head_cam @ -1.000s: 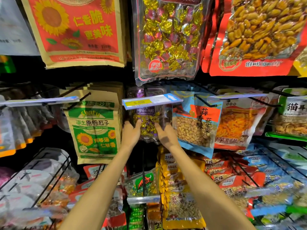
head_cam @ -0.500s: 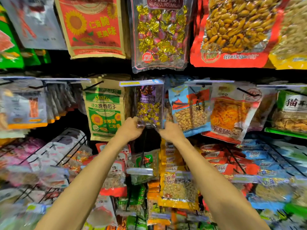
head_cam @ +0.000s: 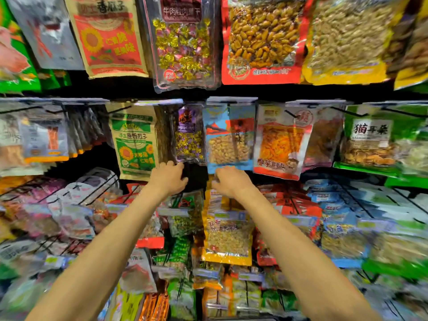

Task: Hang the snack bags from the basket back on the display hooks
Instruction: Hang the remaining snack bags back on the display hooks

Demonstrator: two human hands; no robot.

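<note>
A clear bag of purple and gold wrapped candies (head_cam: pixel 188 135) hangs from a hook (head_cam: pixel 171 102) in the middle row under a price tag strip. My left hand (head_cam: pixel 169 179) is just below the bag's lower left corner, its fingers loosely curled, with the fingertips at the bag's bottom edge. My right hand (head_cam: pixel 230 181) sits below the neighbouring blue peanut bag (head_cam: pixel 229 137), fingers loosely curled and holding nothing. The basket is out of view.
Left of the candy bag hangs a green sunflower seed bag (head_cam: pixel 134 142), and to the right of the peanut bag an orange and red snack bag (head_cam: pixel 281 144). Larger bags (head_cam: pixel 183 42) fill the row above. Wire hooks with packed bags (head_cam: pixel 228 237) crowd the rows below my arms.
Both hands have let go of the candy bag's bottom edge, dropped a little and moved apart. The bag stays on its hook. The camera has tilted down.
</note>
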